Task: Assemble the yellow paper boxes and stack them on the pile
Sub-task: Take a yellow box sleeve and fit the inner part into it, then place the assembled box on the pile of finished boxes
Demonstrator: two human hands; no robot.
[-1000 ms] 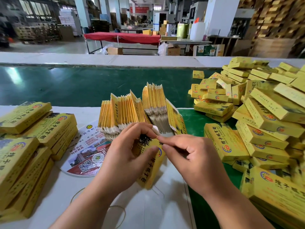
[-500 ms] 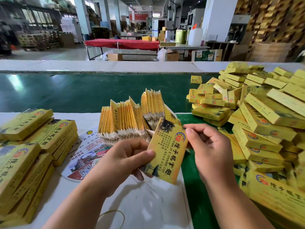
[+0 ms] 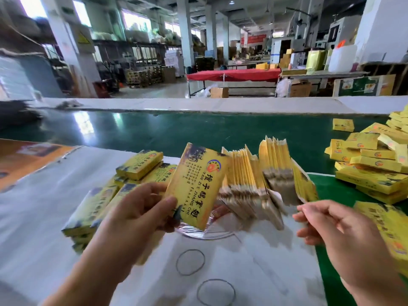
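Note:
My left hand (image 3: 141,208) grips a yellow paper box (image 3: 196,186) by its lower left corner and holds it up above the white table, printed face toward me. My right hand (image 3: 335,230) hangs apart from it on the right with loosely curled fingers and holds nothing. Behind the held box stand bundles of flat unfolded yellow boxes (image 3: 260,173), fanned upright. A neat pile of assembled boxes (image 3: 114,193) lies to the left, partly hidden by my left hand. A loose heap of assembled boxes (image 3: 371,164) covers the green belt at the right.
Two rubber bands (image 3: 191,261) lie on the white sheet (image 3: 44,217) near me. A round printed disc (image 3: 205,233) sits under the flat bundles. The green conveyor belt (image 3: 176,131) runs across behind. One more yellow box (image 3: 384,228) lies at the right edge.
My right hand has let go of the box and pulled back to the right. My left hand has carried the box up and leftward. The view has swung left.

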